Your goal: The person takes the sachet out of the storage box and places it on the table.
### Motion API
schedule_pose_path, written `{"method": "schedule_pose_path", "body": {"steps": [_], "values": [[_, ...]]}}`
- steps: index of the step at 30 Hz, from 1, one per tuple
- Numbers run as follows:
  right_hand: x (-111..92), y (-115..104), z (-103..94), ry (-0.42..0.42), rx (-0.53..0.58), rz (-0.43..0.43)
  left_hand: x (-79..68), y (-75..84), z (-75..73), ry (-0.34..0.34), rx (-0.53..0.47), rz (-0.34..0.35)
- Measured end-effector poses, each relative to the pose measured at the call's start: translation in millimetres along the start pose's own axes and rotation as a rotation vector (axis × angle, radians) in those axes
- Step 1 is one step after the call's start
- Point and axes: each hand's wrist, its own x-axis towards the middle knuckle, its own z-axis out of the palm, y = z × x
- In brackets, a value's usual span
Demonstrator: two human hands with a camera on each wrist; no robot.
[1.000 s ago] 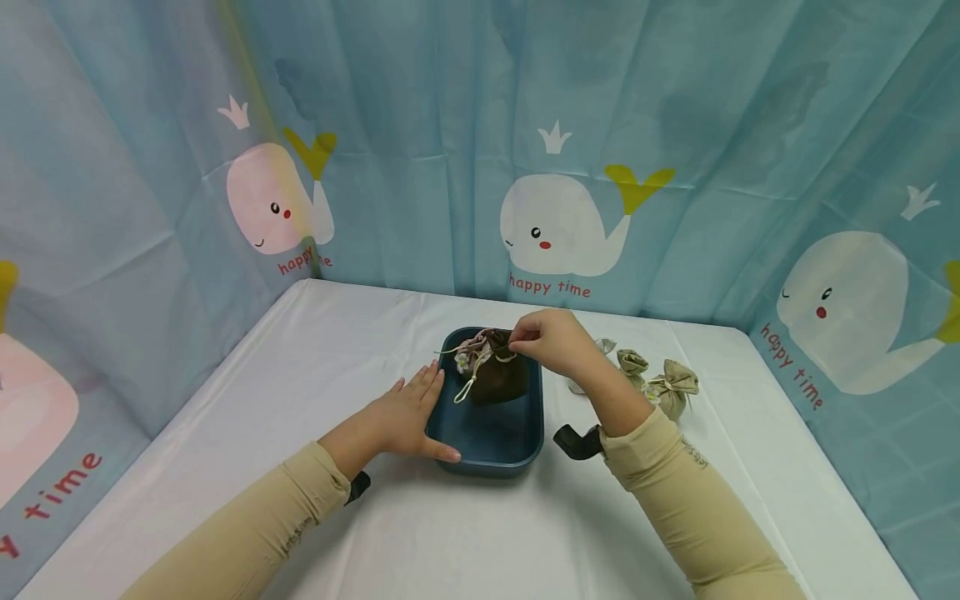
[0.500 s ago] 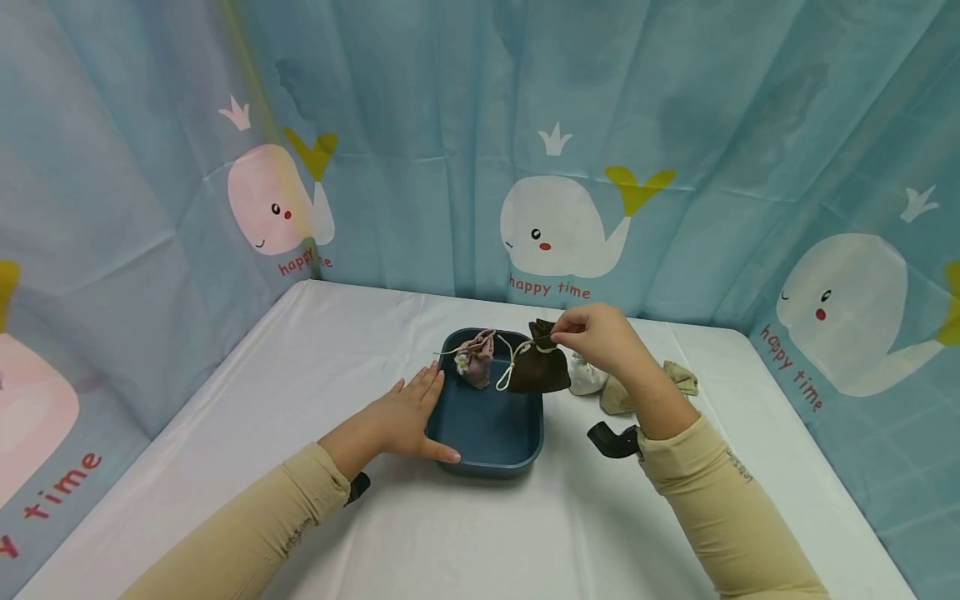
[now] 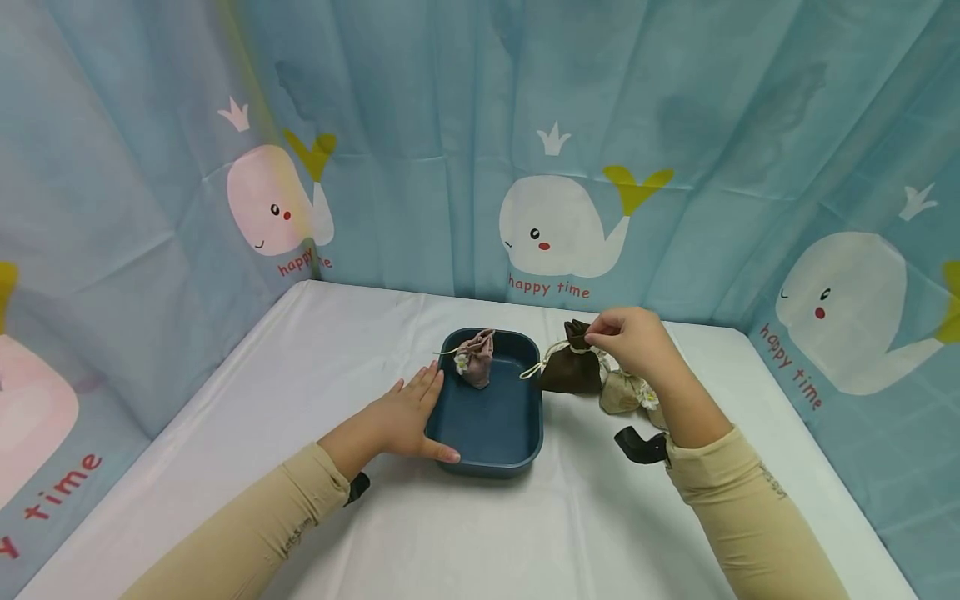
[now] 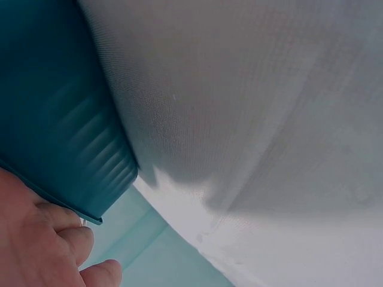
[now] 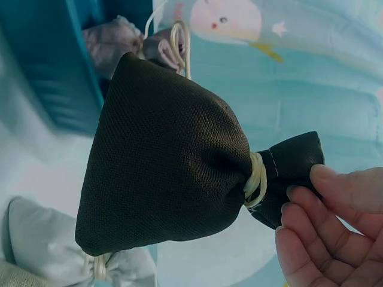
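Observation:
My right hand (image 3: 630, 343) pinches the gathered top of a dark brown drawstring pouch (image 3: 572, 372) with a pale cord. In the right wrist view, thumb and fingers grip the pouch's neck above the cord, and its full body hangs sideways across the view. It is just right of a blue rectangular bin (image 3: 487, 429). With fingers spread, my left hand (image 3: 405, 417) rests along the bin's left rim, thumb at the near left corner. A pinkish drawstring pouch (image 3: 480, 368) with a white flower lies inside the bin at the back left.
Right of the bin stand a beige pouch (image 3: 619, 393) and another with a white flower (image 3: 649, 397), partly behind my right hand. A white pouch (image 5: 45, 236) shows in the right wrist view. A whale-print curtain (image 3: 420, 225) borders the white-covered table (image 3: 322, 350).
My right hand has lifted the brown pouch from over the bin and carried it right, past the bin's right rim. The pink pouch stays inside. My left hand has not moved.

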Motion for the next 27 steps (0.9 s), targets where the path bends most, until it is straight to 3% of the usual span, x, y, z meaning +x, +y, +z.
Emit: {"method": "schedule_pose_path", "body": {"steps": [15,27], "values": [[-11.3,23.9,-8.3,0.018,-0.04,0.073,-3.1,3.4,-5.3,-0.003,-0.017,0.01],[-16.2,40.4,5.0,-0.008,-0.018,0.112,-0.2,0.5,-0.6,-0.003,-0.01,0.003]]}}
